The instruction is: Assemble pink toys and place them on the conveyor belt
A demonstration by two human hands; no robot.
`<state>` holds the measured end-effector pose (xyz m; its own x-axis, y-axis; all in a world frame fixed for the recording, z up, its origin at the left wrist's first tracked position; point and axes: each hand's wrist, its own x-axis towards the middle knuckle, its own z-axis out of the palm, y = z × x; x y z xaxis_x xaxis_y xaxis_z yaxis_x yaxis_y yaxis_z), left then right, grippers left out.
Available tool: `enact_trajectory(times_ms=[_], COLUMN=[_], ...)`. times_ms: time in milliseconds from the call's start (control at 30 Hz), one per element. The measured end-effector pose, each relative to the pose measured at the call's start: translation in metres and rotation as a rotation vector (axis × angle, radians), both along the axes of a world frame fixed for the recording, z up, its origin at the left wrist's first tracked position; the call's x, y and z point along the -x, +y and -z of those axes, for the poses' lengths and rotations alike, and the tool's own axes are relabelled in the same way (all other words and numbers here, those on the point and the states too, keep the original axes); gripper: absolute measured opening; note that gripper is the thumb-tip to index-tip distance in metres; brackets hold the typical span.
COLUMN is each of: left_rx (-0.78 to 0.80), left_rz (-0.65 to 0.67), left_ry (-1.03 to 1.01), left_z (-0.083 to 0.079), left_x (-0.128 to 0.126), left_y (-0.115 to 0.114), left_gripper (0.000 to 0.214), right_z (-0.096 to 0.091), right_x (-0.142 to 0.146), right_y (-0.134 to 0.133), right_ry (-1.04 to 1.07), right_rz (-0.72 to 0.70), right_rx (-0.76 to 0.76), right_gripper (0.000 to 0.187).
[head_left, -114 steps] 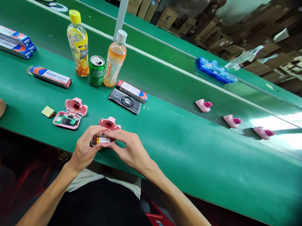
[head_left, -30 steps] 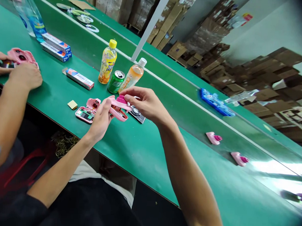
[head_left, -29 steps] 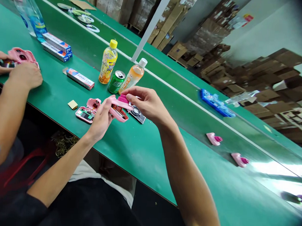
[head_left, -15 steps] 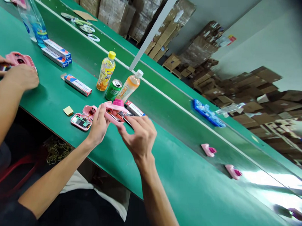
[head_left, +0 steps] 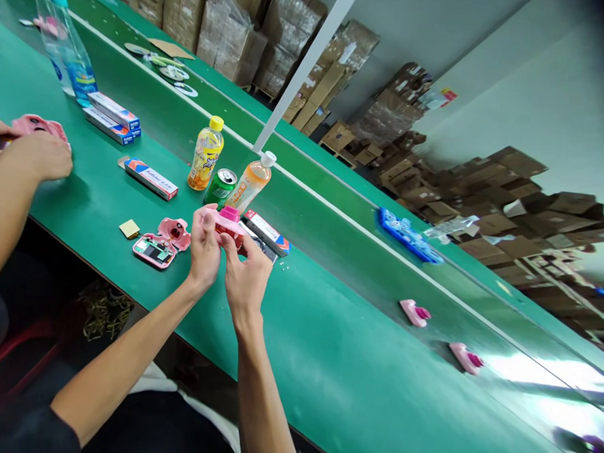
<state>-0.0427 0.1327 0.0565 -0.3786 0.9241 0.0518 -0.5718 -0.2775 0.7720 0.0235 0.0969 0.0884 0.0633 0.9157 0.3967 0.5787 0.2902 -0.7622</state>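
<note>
Between my two hands, above the green bench [head_left: 326,361], is a pink plastic toy camera housing [head_left: 231,222] with a darker pink round part on top. My left hand [head_left: 205,249] is closed around its left end. My right hand [head_left: 245,267] pinches its near right edge, thumb and fingers together; the fingers hide part of the inside. Just left of my left hand lies an opened pink housing [head_left: 155,250] with a green circuit board and screen, joined to a small yellowish square piece [head_left: 130,229]. Behind my right hand rests a long box [head_left: 268,232].
A green can [head_left: 220,188], a yellow-capped bottle [head_left: 206,153] and an orange drink bottle [head_left: 252,183] stand behind my hands. To the left, a co-worker's hand [head_left: 42,155] works on another pink housing. Two pink pieces [head_left: 415,313] lie on the right, near a blue tray [head_left: 409,236].
My right hand has moved left and in, its spread fingers now pinching the housing's near edge. The housing is tilted and more covered by my fingers. The view has shifted slightly.
</note>
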Motion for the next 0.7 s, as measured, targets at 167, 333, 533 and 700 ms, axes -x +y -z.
enact_trajectory(times_ms=[167, 333, 533, 700], left_rx=[0.008, -0.057, -0.082, -0.049], left_rz=[0.118, 0.324, 0.399, 0.436], left_ry=[-0.124, -0.229, -0.241, -0.305], left_z=[-0.004, -0.007, -0.009, -0.014], left_x=[-0.001, 0.005, 0.006, 0.004], left_y=[-0.001, -0.003, -0.005, -0.008], left_gripper=[0.050, 0.052, 0.047, 0.042], right_z=[0.016, 0.026, 0.018, 0.003], right_x=[-0.009, -0.014, -0.020, -0.028], right_y=[0.004, 0.004, 0.003, -0.003], right_ry=[0.186, 0.404, 0.393, 0.002], right_rz=[0.027, -0.038, -0.024, -0.054], right_rx=[-0.018, 0.000, 0.018, -0.045], right_gripper=[0.037, 0.046, 0.045, 0.038])
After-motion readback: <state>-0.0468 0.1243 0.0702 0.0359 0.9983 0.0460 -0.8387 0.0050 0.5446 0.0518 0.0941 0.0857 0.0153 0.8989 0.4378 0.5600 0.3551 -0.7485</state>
